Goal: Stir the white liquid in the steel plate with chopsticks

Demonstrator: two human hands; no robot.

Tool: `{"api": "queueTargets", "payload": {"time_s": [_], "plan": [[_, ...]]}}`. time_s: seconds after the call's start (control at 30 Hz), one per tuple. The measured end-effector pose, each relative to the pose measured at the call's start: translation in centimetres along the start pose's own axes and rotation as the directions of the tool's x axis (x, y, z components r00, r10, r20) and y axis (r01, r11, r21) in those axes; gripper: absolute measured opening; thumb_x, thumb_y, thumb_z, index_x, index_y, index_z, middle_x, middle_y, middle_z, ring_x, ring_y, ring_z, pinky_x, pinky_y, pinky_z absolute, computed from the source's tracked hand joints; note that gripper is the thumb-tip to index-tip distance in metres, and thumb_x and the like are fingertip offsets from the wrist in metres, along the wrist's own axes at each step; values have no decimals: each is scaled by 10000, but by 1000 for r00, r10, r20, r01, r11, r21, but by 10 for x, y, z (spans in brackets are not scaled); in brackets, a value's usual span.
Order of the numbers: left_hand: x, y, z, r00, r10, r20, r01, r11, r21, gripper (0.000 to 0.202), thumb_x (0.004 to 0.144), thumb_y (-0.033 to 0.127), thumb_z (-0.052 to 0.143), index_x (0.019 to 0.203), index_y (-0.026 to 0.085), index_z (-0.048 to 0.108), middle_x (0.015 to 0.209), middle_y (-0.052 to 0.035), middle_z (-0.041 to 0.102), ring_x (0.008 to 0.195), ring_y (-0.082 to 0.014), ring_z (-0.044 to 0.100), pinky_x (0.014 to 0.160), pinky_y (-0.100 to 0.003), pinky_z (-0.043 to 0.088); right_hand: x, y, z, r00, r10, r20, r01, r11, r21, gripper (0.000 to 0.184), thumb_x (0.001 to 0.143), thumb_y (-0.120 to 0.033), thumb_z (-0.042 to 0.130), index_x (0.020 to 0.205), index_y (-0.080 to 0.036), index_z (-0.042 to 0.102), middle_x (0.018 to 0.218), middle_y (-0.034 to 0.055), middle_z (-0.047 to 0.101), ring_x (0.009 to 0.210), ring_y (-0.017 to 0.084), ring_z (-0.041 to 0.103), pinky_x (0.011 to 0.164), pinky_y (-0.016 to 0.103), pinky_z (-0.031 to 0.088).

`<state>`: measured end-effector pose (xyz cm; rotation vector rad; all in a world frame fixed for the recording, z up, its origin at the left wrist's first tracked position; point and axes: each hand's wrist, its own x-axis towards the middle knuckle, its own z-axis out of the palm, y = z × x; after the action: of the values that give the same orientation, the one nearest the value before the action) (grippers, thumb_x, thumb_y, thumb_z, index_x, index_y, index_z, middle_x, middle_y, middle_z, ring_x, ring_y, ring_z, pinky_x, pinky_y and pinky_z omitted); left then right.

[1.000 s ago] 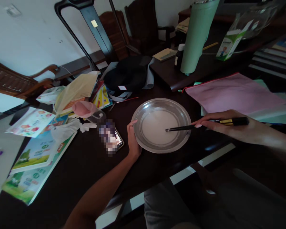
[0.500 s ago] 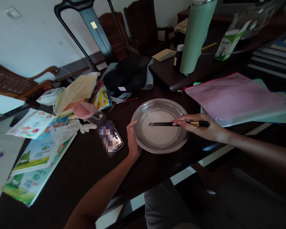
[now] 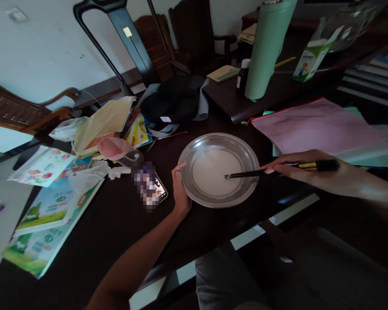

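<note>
A round metal basin (image 3: 189, 189) stands on the dark table with a milky white liquid (image 3: 210, 172) in it. My left hand (image 3: 180, 193) is closed on the basin's left rim, the thumb over the edge and the other fingers hidden beneath. In my right hand (image 3: 313, 170) is a pair of black chopsticks (image 3: 250, 174) with gold bands near the thick end. The chopsticks reach over the basin's right rim, and their tips are at the right part of the white liquid; whether they dip in I cannot tell.
Left of the basin lies a phone (image 3: 160, 189) with its screen lit. Books (image 3: 48, 211) and a pink-capped container (image 3: 113, 148) are farther left. A black bag (image 3: 171, 101) sits behind, a green tumbler (image 3: 268, 51) back right, and a pink pouch (image 3: 320, 125) at right.
My right hand has moved to the right with the chopsticks, so their tips have shifted from the left-middle of the liquid to its right side. My left hand and the basin stay put.
</note>
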<state>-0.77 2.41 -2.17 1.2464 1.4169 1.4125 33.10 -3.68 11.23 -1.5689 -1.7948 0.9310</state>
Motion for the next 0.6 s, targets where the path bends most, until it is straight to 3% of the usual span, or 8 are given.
{"api": "queueTargets", "payload": {"time_s": [0.1, 0.23, 0.4, 0.6], "plan": [[0, -1, -1, 999, 29, 14, -29, 1000, 5, 457, 1080, 640, 461, 1212, 285, 718, 1286, -60, 694, 1277, -253, 636, 1189, -407, 473, -3, -3, 8, 997, -21, 76, 16, 998, 64, 473, 903, -779, 685, 993, -365, 893, 1017, 37, 886, 933, 300, 833, 808, 441, 674], [-1, 0, -2, 996, 86, 27, -87, 996, 25, 454, 1062, 661, 496, 1181, 286, 722, 1292, -63, 690, 1278, -262, 634, 1200, -414, 462, 7, -8, 29, 991, -69, 111, 56, 991, 122, 347, 966, -620, 695, 1025, -337, 886, 1059, 25, 892, 983, 258, 842, 924, 396, 667], [-1, 2, -1, 998, 63, 24, -64, 998, 25, 438, 1067, 651, 506, 1209, 296, 718, 1275, -59, 697, 1239, -254, 648, 1181, -412, 475, 31, -3, 48, 987, -119, 112, 106, 987, 117, 327, 1001, -526, 636, 1091, -316, 870, 1140, 30, 883, 1080, 265, 832, 925, 368, 668], [0, 2, 2, 999, 47, 3, -46, 999, -12, 544, 1044, 744, 455, 1167, 287, 722, 1264, -61, 692, 1263, -263, 636, 1189, -424, 462, 39, 3, 35, 990, -140, 9, 140, 989, 55, 334, 1007, -545, 629, 1070, -304, 852, 1133, 32, 878, 1054, 260, 821, 924, 391, 651]]}}
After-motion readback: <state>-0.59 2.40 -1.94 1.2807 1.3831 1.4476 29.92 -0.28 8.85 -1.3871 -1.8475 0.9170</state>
